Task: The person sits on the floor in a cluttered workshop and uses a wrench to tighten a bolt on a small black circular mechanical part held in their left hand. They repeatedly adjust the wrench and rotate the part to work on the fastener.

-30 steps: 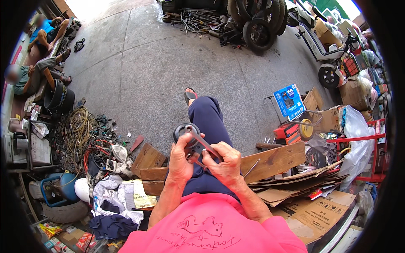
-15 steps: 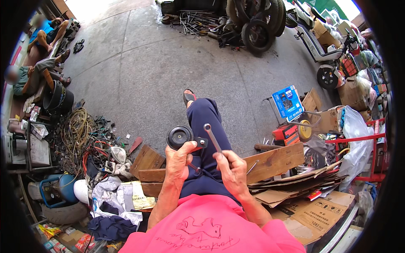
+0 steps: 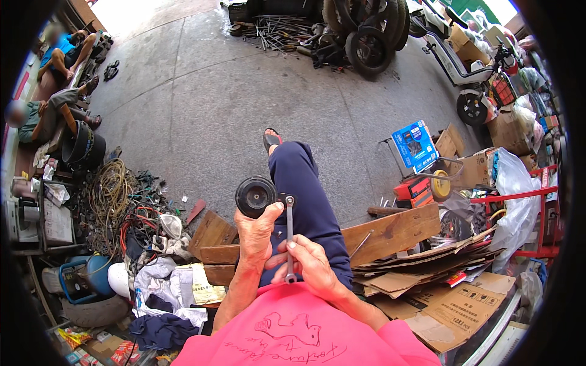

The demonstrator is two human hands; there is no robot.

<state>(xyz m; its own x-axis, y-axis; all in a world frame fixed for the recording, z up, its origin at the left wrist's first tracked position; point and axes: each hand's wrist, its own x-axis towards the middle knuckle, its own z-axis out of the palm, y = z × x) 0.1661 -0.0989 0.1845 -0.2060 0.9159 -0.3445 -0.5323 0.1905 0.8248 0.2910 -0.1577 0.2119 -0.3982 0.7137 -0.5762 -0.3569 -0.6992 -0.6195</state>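
A round black disc horn (image 3: 255,194) with a small metal bracket is held up in front of my lap. My left hand (image 3: 254,236) is closed on it, the thumb pressing along the bracket side. My right hand (image 3: 310,263) grips a combination wrench (image 3: 290,235) by its shank, with the thumb on top. The wrench stands almost upright in the picture, its ring end at the bracket's bolt and its open-jaw end toward my shirt. Whether the ring sits fully over the bolt is hard to make out.
Wooden planks (image 3: 397,230) lie in front of me, with flattened cardboard (image 3: 455,314) at the right. Tangled cables (image 3: 113,189) and clothes (image 3: 163,329) are heaped at the left. Two people sit at the far left. Tyres (image 3: 370,52) and an electric scooter (image 3: 455,67) stand farther off.
The wrench has swung from slanted to nearly upright, and its ring end has come to the bracket bolt. My right hand has moved left and down, close to my left hand. The horn has tilted slightly.
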